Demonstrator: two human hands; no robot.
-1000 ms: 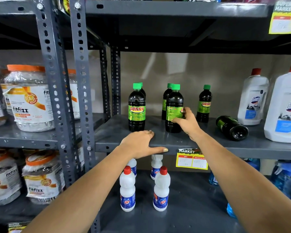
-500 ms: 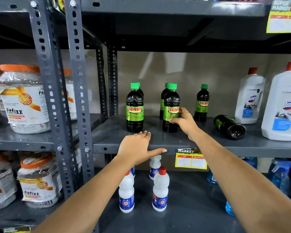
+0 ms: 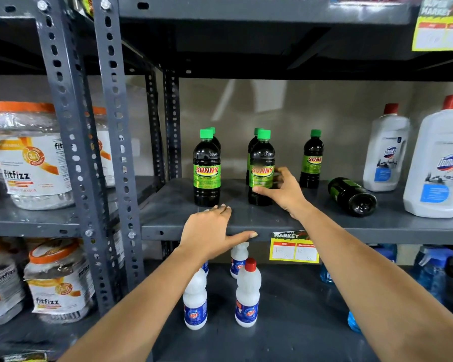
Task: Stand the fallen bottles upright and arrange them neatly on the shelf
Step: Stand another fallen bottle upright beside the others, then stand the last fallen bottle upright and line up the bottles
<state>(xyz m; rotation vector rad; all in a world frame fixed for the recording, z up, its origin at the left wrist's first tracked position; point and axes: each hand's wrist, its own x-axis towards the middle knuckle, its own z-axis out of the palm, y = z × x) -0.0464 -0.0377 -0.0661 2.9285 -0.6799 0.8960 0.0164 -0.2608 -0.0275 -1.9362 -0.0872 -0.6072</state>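
Dark Sunny bottles with green caps stand on the grey middle shelf (image 3: pixel 311 226). My right hand (image 3: pixel 281 190) wraps around the lower part of the front middle bottle (image 3: pixel 261 165), which stands upright. Another upright bottle (image 3: pixel 206 168) is to its left, each with one more bottle close behind. A further bottle (image 3: pixel 312 159) stands at the back right. One Sunny bottle (image 3: pixel 351 195) lies on its side to the right, base toward me. My left hand (image 3: pixel 212 231) rests flat on the shelf's front edge, thumb along the lip.
Two big white Domex jugs (image 3: pixel 438 163) stand at the shelf's right end. White red-capped bottles (image 3: pixel 247 293) and blue spray bottles (image 3: pixel 433 273) fill the lower shelf. Fitfizz jars (image 3: pixel 29 155) sit in the left bay behind perforated uprights (image 3: pixel 115 142). A yellow price tag (image 3: pixel 293 248) hangs on the shelf lip.
My right hand has slid lower around the front middle bottle, the thumb now under its label. My left hand stays on the shelf edge. The lying bottle has not moved.
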